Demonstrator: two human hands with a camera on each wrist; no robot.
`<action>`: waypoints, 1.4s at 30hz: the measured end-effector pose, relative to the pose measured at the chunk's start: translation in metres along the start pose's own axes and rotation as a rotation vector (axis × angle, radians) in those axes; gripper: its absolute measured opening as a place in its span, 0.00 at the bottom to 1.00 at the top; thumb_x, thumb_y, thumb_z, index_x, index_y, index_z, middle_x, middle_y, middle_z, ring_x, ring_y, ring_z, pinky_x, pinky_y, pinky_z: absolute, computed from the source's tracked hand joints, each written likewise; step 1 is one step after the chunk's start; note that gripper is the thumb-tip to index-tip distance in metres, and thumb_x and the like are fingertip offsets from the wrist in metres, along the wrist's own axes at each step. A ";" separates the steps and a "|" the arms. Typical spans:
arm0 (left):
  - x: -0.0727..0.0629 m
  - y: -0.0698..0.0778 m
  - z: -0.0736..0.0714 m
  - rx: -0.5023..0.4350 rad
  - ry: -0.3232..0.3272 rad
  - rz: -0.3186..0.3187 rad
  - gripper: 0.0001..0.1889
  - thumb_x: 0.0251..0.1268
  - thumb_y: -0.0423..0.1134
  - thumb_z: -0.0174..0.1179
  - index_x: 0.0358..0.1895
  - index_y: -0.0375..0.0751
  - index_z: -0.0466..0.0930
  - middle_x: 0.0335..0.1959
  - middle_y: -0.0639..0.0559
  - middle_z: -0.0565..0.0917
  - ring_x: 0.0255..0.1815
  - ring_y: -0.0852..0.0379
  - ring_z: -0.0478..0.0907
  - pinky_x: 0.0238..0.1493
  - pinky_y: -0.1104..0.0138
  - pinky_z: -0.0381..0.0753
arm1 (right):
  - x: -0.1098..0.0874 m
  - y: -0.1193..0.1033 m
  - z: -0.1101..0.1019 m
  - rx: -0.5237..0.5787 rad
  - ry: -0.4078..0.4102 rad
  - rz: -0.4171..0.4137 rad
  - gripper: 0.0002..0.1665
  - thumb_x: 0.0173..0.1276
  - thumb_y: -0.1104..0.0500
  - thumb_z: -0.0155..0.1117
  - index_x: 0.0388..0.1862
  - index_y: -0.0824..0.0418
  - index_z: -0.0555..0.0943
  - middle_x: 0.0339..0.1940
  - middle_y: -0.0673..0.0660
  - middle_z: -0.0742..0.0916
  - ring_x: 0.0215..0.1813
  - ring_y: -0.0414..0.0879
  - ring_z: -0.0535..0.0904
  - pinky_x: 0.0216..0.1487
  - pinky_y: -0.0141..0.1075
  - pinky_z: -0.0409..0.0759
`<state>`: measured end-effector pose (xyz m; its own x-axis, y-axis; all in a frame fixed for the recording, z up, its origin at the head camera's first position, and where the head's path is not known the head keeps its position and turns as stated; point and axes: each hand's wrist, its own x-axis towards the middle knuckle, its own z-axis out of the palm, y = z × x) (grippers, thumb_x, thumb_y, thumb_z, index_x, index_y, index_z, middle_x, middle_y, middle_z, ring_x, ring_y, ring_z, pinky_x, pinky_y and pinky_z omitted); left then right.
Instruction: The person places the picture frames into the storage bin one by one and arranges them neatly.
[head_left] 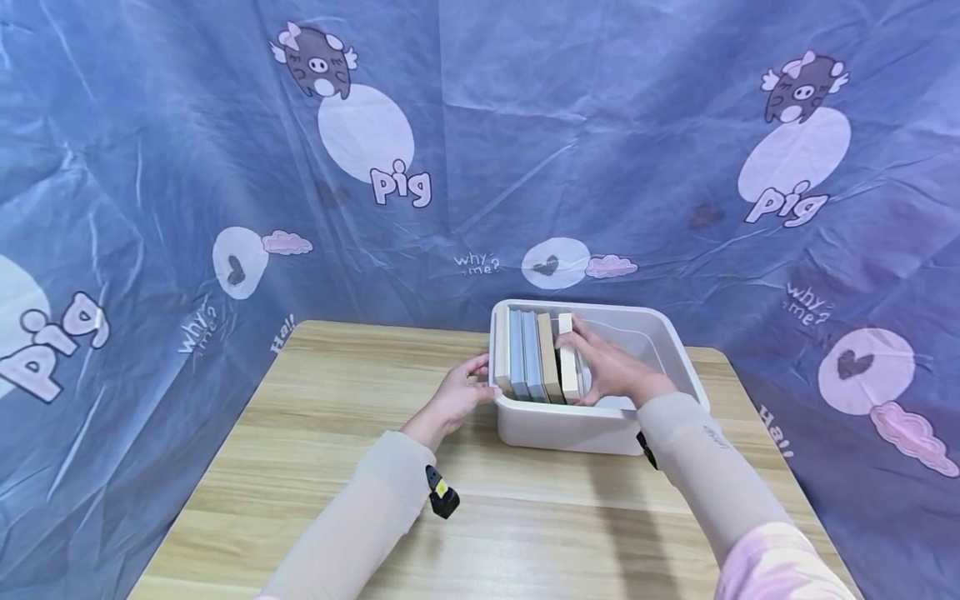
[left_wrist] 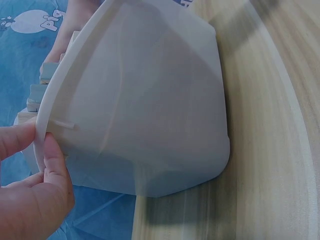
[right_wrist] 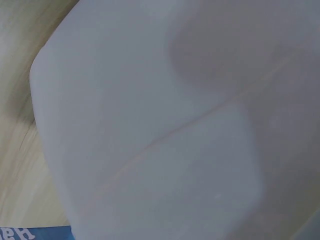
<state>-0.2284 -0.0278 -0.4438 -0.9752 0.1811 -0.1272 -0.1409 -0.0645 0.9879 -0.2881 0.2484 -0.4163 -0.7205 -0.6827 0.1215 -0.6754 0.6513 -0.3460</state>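
Observation:
A white plastic bin stands on the table and has several books upright in its left part. My left hand pinches the bin's left rim between thumb and fingers, also visible in the left wrist view, where the bin's side wall fills the middle. Inside the bin, my right hand grips a cream book by its edges. To its left stand a tan book, blue-grey books and a beige book. The right wrist view holds mostly the bin wall; the right hand is not seen there.
The bin sits near the back of a wooden table, toward its right side. A blue curtain with pig prints hangs behind the table and along both sides. The bin's inner right part shows beyond the right hand.

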 end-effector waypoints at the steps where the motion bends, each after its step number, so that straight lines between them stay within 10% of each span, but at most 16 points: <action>1: 0.000 -0.001 0.000 0.001 -0.001 -0.002 0.36 0.53 0.16 0.58 0.69 0.30 0.62 0.53 0.37 0.67 0.44 0.51 0.76 0.47 0.64 0.82 | 0.000 0.000 0.000 0.001 0.001 -0.012 0.56 0.28 0.56 0.86 0.58 0.53 0.64 0.72 0.77 0.51 0.50 0.70 0.75 0.38 0.51 0.80; 21: 0.002 -0.004 -0.002 -0.035 -0.001 -0.003 0.35 0.53 0.15 0.58 0.68 0.30 0.62 0.52 0.36 0.66 0.44 0.51 0.76 0.47 0.66 0.82 | 0.002 0.006 0.008 0.103 0.048 -0.116 0.52 0.34 0.53 0.85 0.58 0.58 0.65 0.70 0.73 0.62 0.65 0.63 0.68 0.56 0.56 0.74; 42: 0.002 -0.002 0.000 -0.021 -0.020 -0.002 0.35 0.53 0.16 0.58 0.68 0.30 0.62 0.53 0.35 0.66 0.46 0.50 0.76 0.48 0.65 0.81 | -0.004 -0.005 -0.004 0.178 0.113 -0.027 0.55 0.37 0.50 0.84 0.62 0.57 0.62 0.72 0.69 0.61 0.62 0.62 0.72 0.62 0.58 0.66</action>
<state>-0.2299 -0.0270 -0.4455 -0.9714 0.2008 -0.1268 -0.1462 -0.0846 0.9856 -0.2826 0.2498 -0.4113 -0.7221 -0.6512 0.2337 -0.6640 0.5574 -0.4984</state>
